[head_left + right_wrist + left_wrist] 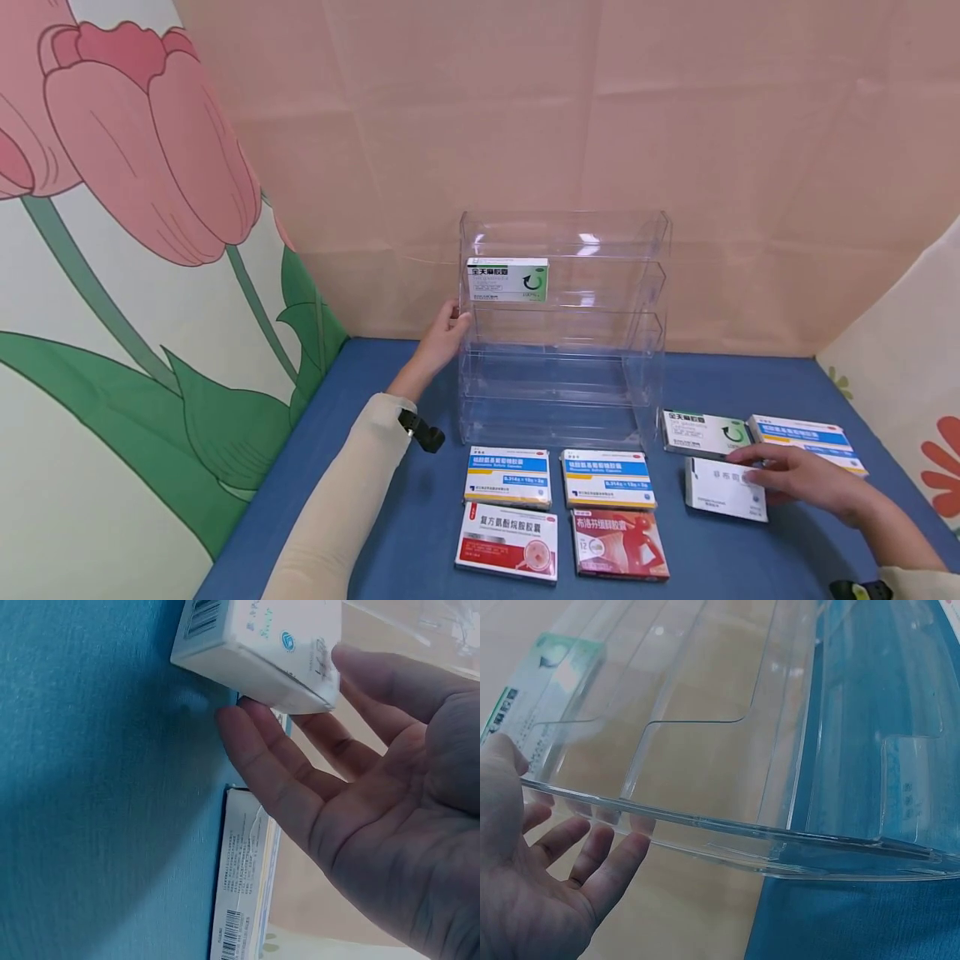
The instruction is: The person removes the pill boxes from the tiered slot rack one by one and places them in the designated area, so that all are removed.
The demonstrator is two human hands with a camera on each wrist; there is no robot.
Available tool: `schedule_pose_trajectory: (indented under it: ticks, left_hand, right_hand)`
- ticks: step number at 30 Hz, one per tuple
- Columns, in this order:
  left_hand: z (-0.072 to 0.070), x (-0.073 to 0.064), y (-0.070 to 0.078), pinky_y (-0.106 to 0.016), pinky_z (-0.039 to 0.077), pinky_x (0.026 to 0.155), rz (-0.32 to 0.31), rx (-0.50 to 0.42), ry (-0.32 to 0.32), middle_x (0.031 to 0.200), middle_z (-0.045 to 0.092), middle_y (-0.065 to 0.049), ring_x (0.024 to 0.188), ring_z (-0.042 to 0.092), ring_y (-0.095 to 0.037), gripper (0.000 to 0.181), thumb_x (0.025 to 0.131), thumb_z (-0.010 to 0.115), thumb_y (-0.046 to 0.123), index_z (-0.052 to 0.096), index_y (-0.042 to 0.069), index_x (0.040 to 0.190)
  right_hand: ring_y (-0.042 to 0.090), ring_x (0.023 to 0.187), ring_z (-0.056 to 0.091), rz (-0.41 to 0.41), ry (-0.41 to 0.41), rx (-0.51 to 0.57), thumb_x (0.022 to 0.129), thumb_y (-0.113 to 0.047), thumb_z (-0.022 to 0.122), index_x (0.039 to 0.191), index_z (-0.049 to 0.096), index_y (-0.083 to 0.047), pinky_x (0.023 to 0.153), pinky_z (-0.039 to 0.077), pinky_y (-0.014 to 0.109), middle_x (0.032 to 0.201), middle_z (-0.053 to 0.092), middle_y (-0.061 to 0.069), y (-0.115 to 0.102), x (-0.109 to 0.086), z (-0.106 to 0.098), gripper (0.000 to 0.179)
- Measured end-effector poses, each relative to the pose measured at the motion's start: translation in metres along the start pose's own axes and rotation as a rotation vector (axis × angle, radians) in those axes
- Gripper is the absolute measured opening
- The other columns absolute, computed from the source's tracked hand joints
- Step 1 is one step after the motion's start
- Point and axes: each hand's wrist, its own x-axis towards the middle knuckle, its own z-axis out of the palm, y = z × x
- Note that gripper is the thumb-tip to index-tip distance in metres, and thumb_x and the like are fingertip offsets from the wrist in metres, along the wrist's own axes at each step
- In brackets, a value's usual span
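Observation:
A clear tiered display rack (555, 379) stands on the blue table. At its left side my left hand (441, 340) grips the edge, thumb at the front and fingers along the side panel (705, 819). A green-and-white medicine box (507, 283) sits at the left end of an upper tier, just above that hand. My right hand (813, 483) pinches a white medicine box (723, 492) by its right end, thumb on the printed face. In the right wrist view, this white box (289, 637) is tilted, with its fingers partly beneath it.
Right of the rack lie another green-and-white box (701, 432) and a blue-and-white box (810, 442). In front are two more blue-and-white boxes (507, 475), a red-and-white box (506, 540) and a red box (619, 543). A pink cloth backdrop (562, 125) hangs behind.

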Motion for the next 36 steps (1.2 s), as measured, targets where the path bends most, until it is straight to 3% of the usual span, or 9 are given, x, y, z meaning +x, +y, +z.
schedule_pose_trajectory:
  ticks: [6, 12, 17, 23, 32, 36]
  left_hand:
    - [0.001, 0.001, -0.001, -0.036, 0.049, 0.073, -0.010, 0.002, 0.002, 0.127, 0.045, -0.015, 0.100, 0.054, -0.028, 0.043, 0.108, 0.043, 0.033, 0.037, 0.015, 0.147]
    - [0.000, 0.000, -0.001, -0.037, 0.050, 0.074, -0.017, 0.011, 0.005, 0.127, 0.046, -0.015, 0.102, 0.054, -0.030, 0.044, 0.108, 0.043, 0.034, 0.038, 0.015, 0.147]
    - [0.000, 0.001, -0.001, -0.038, 0.051, 0.076, -0.022, 0.012, 0.004, 0.130, 0.046, -0.015, 0.106, 0.055, -0.031, 0.046, 0.107, 0.043, 0.036, 0.037, 0.015, 0.148]
    - [0.000, 0.000, 0.000, -0.040, 0.052, 0.078, -0.026, 0.018, 0.003, 0.132, 0.047, -0.014, 0.108, 0.055, -0.032, 0.047, 0.107, 0.043, 0.038, 0.036, 0.017, 0.149]
    - [0.000, -0.001, 0.001, -0.044, 0.053, 0.083, -0.033, 0.024, 0.006, 0.134, 0.048, -0.014, 0.113, 0.055, -0.033, 0.047, 0.107, 0.043, 0.039, 0.036, 0.018, 0.148]
    - [0.001, -0.001, 0.001, -0.036, 0.051, 0.076, -0.017, 0.019, 0.013, 0.128, 0.047, -0.014, 0.102, 0.054, -0.028, 0.046, 0.108, 0.043, 0.036, 0.037, 0.016, 0.148]
  right_hand:
    - [0.036, 0.112, 0.057, 0.008, 0.056, -0.051, 0.101, -0.023, 0.062, 0.137, 0.059, 0.000, 0.083, 0.058, 0.047, 0.145, 0.038, 0.040, -0.005, 0.001, -0.005, 0.043]
    - [0.032, 0.112, 0.057, -0.017, 0.123, -0.151, 0.102, -0.027, 0.060, 0.138, 0.059, -0.003, 0.081, 0.057, 0.038, 0.144, 0.044, 0.035, -0.026, -0.001, -0.007, 0.044]
    - [0.034, 0.110, 0.057, -0.097, 0.211, -0.238, 0.103, -0.031, 0.059, 0.139, 0.058, -0.004, 0.081, 0.055, 0.046, 0.135, 0.057, 0.027, -0.056, 0.001, -0.006, 0.045]
    - [0.042, 0.117, 0.056, -0.200, 0.298, -0.304, 0.103, -0.029, 0.058, 0.138, 0.058, -0.006, 0.087, 0.053, 0.059, 0.134, 0.059, 0.024, -0.093, 0.005, -0.004, 0.042]
    - [0.039, 0.117, 0.060, -0.294, 0.323, -0.319, 0.103, -0.028, 0.060, 0.138, 0.059, -0.007, 0.094, 0.050, 0.061, 0.133, 0.062, 0.021, -0.137, 0.018, -0.001, 0.041]
    - [0.039, 0.115, 0.061, -0.370, 0.329, -0.314, 0.101, -0.024, 0.063, 0.136, 0.059, -0.006, 0.094, 0.050, 0.062, 0.131, 0.062, 0.019, -0.151, 0.026, 0.000, 0.040]
